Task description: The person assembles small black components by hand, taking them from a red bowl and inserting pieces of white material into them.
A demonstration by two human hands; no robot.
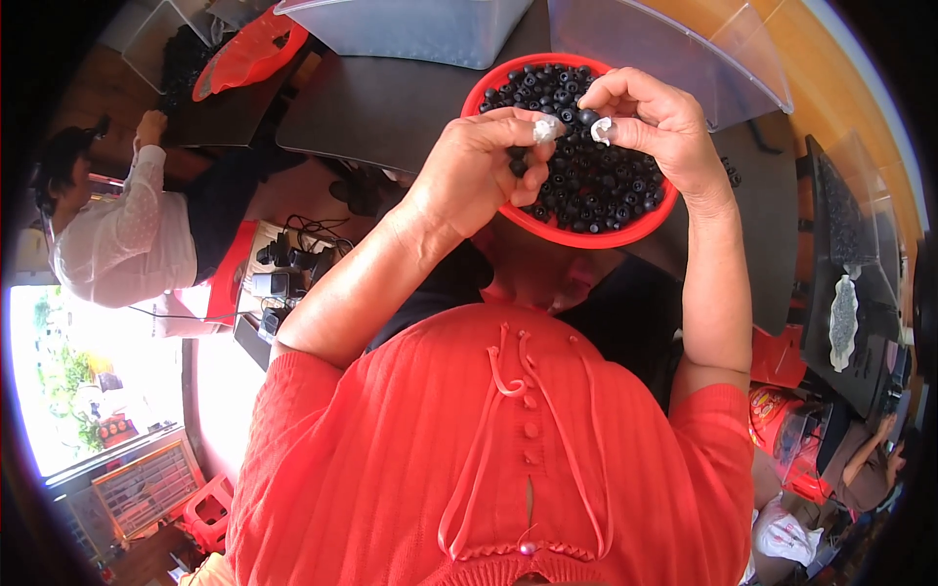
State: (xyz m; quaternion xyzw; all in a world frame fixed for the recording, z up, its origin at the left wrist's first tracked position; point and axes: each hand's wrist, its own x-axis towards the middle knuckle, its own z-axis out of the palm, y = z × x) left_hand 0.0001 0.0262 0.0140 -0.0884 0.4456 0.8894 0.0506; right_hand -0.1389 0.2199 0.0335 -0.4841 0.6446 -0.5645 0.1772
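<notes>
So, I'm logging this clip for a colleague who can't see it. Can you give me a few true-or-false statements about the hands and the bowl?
1. The red bowl holds small dark round parts. True.
2. The left hand rests flat on the table. False: it is raised over the bowl, pinching a small white piece.
3. The right hand holds a small white piece at its fingertips. True.
4. The bowl is blue. False: it is red.
</notes>
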